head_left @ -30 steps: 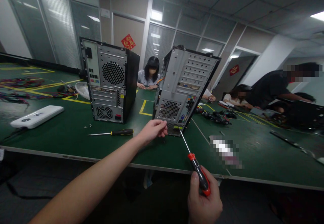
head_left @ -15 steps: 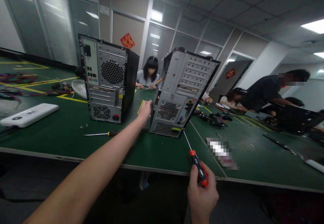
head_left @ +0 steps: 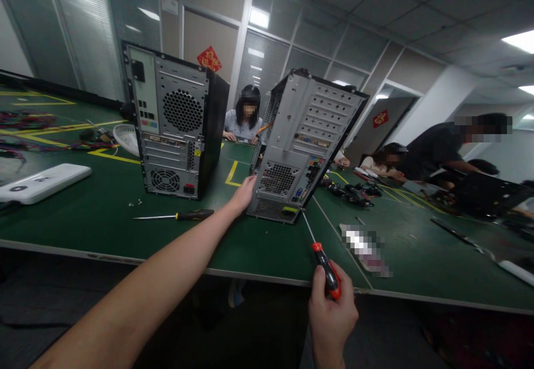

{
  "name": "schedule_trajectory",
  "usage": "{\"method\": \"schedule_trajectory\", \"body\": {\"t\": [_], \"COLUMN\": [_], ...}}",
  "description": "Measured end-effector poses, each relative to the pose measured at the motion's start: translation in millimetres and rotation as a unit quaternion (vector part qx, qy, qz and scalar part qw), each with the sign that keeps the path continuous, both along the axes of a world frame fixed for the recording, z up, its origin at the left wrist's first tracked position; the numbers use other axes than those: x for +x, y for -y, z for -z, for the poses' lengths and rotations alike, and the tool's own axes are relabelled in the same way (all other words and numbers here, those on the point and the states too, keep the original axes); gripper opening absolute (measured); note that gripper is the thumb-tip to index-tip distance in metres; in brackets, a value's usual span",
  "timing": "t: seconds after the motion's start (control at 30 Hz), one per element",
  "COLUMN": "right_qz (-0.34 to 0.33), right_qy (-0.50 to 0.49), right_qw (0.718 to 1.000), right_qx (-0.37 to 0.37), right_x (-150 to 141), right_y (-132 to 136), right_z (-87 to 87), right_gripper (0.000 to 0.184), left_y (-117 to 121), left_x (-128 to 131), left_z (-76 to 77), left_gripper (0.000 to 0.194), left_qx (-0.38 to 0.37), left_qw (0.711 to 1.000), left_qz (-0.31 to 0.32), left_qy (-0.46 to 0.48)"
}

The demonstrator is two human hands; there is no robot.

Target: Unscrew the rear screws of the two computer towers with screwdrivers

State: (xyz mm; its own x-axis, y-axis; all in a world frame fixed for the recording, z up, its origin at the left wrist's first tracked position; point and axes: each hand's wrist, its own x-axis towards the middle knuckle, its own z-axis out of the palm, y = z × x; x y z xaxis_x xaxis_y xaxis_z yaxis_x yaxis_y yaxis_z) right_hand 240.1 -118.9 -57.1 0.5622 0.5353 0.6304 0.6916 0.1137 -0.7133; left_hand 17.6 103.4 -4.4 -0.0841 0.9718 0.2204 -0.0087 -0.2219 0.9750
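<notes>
My right hand [head_left: 334,310] is closed round the black and red handle of a screwdriver [head_left: 326,269]. The screwdriver's tip meets the lower right rear edge of a grey computer case [head_left: 287,146], which leans to the right on the table. At the lower left edge of that case, my left hand [head_left: 245,193] grips its side, with the fingers partly hidden behind it. A second computer case [head_left: 175,129] stands upright to the left, its rear towards me. In front of it lies a black and yellow screwdriver [head_left: 183,215], with a few small screws [head_left: 136,203] nearby.
On the green table [head_left: 258,252], a white power bank [head_left: 45,182] lies at left, near a white basket [head_left: 126,138]. Black cables [head_left: 354,191] and a blurred-out flat item [head_left: 362,249] lie at right. Other people sit or lean around the table's far side.
My left hand has slid down along the left edge of the leaning case. The screwdriver stays at the lower right edge. The view has shifted slightly.
</notes>
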Motion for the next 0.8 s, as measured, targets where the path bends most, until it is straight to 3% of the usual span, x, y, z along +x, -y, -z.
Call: {"method": "schedule_trajectory", "body": {"t": [0.8], "right_qz": [-0.001], "right_qy": [0.016], "right_qw": [1.0], "right_qx": [-0.009], "right_x": [-3.2], "right_y": [-2.3], "right_z": [-4.1], "right_gripper": [0.047], "left_y": [-1.6], "left_x": [1.4], "left_z": [5.2], "left_gripper": [0.061], "left_qx": [-0.013], "left_qw": [1.0], "left_qz": [0.019], "left_qy": [0.019]}}
